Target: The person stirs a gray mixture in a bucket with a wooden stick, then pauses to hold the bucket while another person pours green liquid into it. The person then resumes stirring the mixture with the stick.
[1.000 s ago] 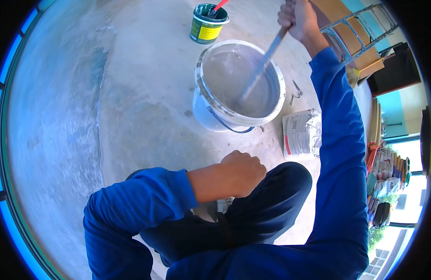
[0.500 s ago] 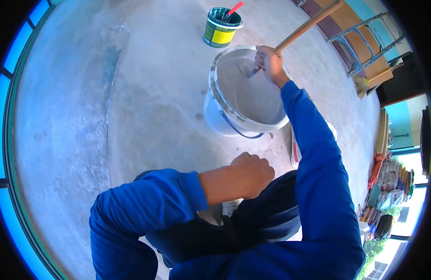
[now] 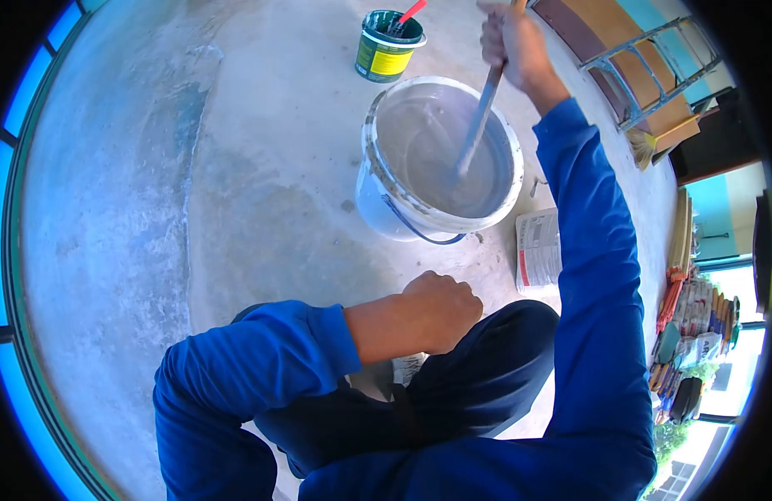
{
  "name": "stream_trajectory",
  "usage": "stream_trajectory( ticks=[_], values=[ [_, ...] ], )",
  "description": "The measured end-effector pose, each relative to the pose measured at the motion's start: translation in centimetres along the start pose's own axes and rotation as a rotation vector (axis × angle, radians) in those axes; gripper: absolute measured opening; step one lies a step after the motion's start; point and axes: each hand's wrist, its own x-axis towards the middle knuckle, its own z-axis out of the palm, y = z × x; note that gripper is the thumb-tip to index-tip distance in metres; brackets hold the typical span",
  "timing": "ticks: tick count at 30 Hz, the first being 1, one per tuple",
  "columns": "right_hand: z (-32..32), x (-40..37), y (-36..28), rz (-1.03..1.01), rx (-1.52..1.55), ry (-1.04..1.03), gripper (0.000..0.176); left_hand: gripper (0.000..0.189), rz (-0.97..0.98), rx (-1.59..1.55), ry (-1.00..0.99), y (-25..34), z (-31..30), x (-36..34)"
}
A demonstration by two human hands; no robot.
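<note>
My right hand [image 3: 517, 46] grips a wooden stick [image 3: 486, 113] near its upper part, above the far right side of a white bucket [image 3: 371, 196]. The lower end of the stick dips into a thick grey mixture [image 3: 411, 154], where a curved ripple shows on the surface. Closed in a fist, my left hand [image 3: 444, 313] hangs in front of my knees, apart from the bucket. Nothing shows in that fist, though its underside is hidden. The bucket has a smeared rim and a dark handle [image 3: 424, 236] hanging on its near side.
Beyond the bucket stands a small green pail [image 3: 378, 58] with a red-handled tool [image 3: 413, 11] in it. A printed bag [image 3: 538, 250] lies right of the bucket. A ladder [image 3: 653, 75], a broom [image 3: 642, 149] and piled materials [image 3: 695, 321] line the right side.
My right hand has risen away from the bucket's inside, up and to the right. The stick now stands steeper, with its lower end nearer the middle. My left fist stays almost still.
</note>
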Motion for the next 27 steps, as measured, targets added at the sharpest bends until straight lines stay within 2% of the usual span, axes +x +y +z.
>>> stream_trajectory(
  ticks=[4,7,11,14,19,25,27],
  values=[
    [2.7,1.4,-0.2,-0.180,0.066,0.121,0.028,0.027,-0.003,-0.008,0.016,-0.5,-0.1,0.3],
    [3.2,1.9,4.9,-0.311,-0.020,0.148,0.028,0.027,-0.001,-0.009,0.008,-0.6,-0.3,0.1],
    [2.7,0.7,13.3,-0.130,-0.085,0.120,0.031,0.027,-0.012,-0.012,-0.007,-0.2,-0.3,0.2],
    [1.8,-1.8,13.9,0.014,0.026,0.102,0.033,0.027,-0.028,-0.006,-0.023,-0.1,-0.3,0.1],
    [-0.6,-5.9,11.7,0.245,0.054,0.115,0.037,0.028,-0.028,0.029,-0.092,0.2,-0.1,0.2],
    [-1.7,-7.2,8.3,0.438,-0.015,0.131,0.039,0.028,-0.002,0.028,-0.056,0.8,0.2,-0.2],
    [-0.5,-5.2,5.5,0.352,-0.039,0.128,0.040,0.029,-0.001,0.037,-0.049,0.7,-0.1,-0.4]
  ],
)
